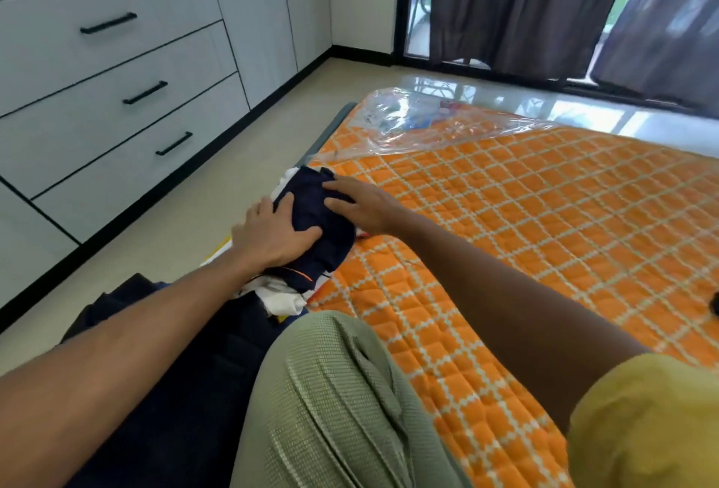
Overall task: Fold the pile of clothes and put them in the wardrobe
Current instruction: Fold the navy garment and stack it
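Item: navy folded garment (pixel 314 215), lying on top of white clothing (pixel 284 299) at the left edge of the orange checked quilt (pixel 505 215). Left hand (pixel 272 238): laid flat on the garment's near-left side, fingers spread and straight, thumb across the cloth. Right hand (pixel 362 205): resting on its far-right side, fingers extended, nothing gripped. Both forearms reach forward. Dark clothes (pixel 194 351) lie under the left arm. Wardrobe drawers (pixel 97 79) stand to the left, across the floor.

no readable text, labels or numbers anywhere
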